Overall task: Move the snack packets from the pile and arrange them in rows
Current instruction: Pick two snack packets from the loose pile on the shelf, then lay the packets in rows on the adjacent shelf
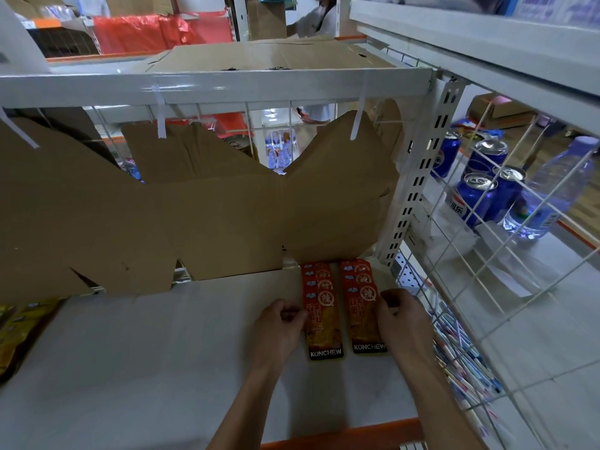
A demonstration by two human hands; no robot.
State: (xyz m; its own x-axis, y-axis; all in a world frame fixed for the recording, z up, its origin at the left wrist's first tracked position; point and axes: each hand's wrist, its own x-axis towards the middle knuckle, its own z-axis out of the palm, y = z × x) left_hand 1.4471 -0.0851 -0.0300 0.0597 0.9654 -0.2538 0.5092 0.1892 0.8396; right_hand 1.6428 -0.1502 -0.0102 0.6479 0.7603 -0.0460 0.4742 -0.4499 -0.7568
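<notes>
Red foil snack packets, two rows side by side at 5 o'clock on the white shelf (162, 352), running from the front toward the cardboard sheet (211, 216) at the back. Left row (321, 306): about four packets overlapped like shingles, the front one showing "KONCHEW" on a black band. Right row (363, 300): about three, same overlap, same lettering. A narrow strip of shelf shows between the rows; they look apart, not touching.

Left hand (279, 329) at the 9 o'clock edge of the left row, fingers curled, tips pinching the front packet's edge. Right hand (402, 323) at the 3 o'clock edge of the right row, fingers curled against that packet's side; whether it pinches or only presses, cannot tell.

Risks, as judged: packets look slick and thin, so a sideways nudge could fan out the shingled ones behind or skew a row. The right row lies near the wire mesh side (487, 287); a push toward 3 o'clock may jam it there.

Yellow packets (19, 329) at far 9 o'clock, possibly the pile.
</notes>
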